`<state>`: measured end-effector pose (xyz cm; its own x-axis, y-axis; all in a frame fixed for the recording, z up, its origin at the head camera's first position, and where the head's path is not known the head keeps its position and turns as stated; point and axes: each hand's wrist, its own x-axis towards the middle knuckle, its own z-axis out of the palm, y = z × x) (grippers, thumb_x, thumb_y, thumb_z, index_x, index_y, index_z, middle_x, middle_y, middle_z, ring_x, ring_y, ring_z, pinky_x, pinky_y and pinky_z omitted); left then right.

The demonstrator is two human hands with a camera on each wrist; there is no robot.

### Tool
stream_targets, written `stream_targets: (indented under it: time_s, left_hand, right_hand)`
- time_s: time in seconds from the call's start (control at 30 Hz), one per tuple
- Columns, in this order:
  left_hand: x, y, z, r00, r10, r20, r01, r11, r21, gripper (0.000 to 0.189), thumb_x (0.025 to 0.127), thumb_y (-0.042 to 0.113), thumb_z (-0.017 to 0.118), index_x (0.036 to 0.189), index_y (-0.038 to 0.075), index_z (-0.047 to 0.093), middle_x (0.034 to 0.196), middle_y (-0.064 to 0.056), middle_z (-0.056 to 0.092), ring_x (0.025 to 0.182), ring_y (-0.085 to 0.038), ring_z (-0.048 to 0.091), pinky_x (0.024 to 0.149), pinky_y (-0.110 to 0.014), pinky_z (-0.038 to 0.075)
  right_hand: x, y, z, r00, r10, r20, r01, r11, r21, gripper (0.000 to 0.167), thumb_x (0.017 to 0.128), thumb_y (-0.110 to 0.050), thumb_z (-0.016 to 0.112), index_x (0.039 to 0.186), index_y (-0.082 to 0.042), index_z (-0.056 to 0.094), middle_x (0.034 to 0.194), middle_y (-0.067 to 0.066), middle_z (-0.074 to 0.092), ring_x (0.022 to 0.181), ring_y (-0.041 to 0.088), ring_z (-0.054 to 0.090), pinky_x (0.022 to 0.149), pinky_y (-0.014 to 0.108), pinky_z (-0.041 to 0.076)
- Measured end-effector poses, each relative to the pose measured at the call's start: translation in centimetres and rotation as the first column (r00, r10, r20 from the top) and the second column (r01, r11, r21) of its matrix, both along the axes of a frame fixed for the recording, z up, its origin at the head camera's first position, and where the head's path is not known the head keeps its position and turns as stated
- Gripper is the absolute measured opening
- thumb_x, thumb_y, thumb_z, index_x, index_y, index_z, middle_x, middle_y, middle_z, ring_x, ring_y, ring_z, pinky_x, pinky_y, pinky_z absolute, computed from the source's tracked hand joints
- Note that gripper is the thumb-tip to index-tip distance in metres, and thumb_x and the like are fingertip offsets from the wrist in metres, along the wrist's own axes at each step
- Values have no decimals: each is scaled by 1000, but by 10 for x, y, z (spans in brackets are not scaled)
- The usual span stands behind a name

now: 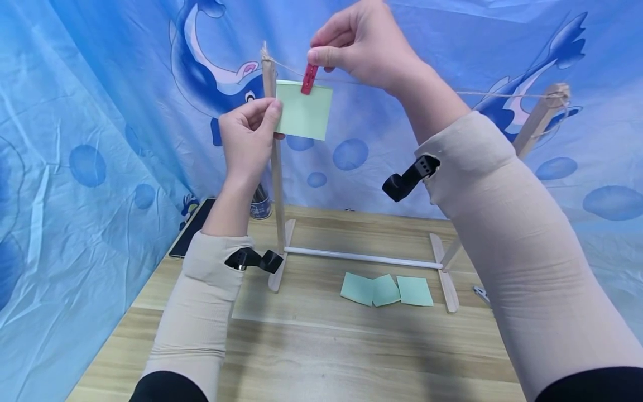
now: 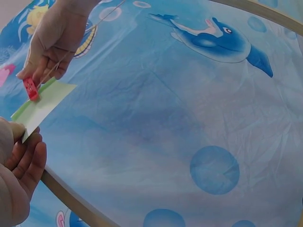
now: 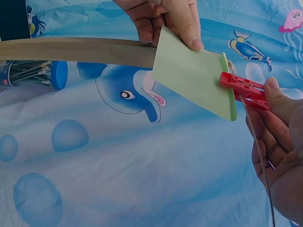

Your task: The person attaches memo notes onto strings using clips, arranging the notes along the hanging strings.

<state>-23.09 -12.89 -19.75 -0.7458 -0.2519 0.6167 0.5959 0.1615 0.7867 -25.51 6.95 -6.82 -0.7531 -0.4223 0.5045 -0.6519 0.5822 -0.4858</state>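
Observation:
A pale green sticky note [image 1: 305,114] hangs at the string near the left post, its top edge folded over. My left hand [image 1: 251,131] pinches the note's left edge between thumb and fingers. Above it, my right hand [image 1: 364,47] grips the upper end of a red clothespin [image 1: 309,79], whose lower end sits over the note's top edge. In the right wrist view the clothespin [image 3: 244,90] lies across the folded edge, and the string [image 3: 258,142] runs away from it past the right hand's fingers.
The string is tied between the left wooden post [image 1: 278,184] and the right wooden post [image 1: 540,120], joined below by a white rod [image 1: 361,257]. Three green notes [image 1: 414,291] lie on the table [image 1: 321,357]. A can [image 1: 260,206] and a dark flat object [image 1: 193,229] are at the back left.

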Motion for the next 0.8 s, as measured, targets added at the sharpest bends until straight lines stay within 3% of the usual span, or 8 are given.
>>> stream_targets:
  time_s: [0.47,0.6,0.8]
  left_hand:
    - [2,-2,-3,1000,-2,17,2,1000,2,30,97,27,70,116,6,76,104,-10,76,79,-18,69,71,-21,59]
    - [1,-4,-8,999,40,-1,-40,999,22,29,99,29,67,112,5,77,95,-10,75,71,-18,68,69,-22,59]
    - [0,-11,-19,993,116,-9,-115,989,90,37,101,34,63,93,1,77,77,-4,71,60,-17,65,60,-21,58]
  right_hand:
    - [0,-4,-4,999,46,-27,-44,995,90,40,95,-33,70,128,-11,71,120,3,72,105,11,68,96,21,53]
    - [0,-6,-6,998,58,-26,-55,995,87,41,95,-33,70,128,-9,70,121,4,72,106,11,68,96,20,53]
    - [-2,-8,-8,999,33,-11,-32,995,98,42,96,-34,70,130,-9,69,120,4,72,107,11,67,97,21,53]
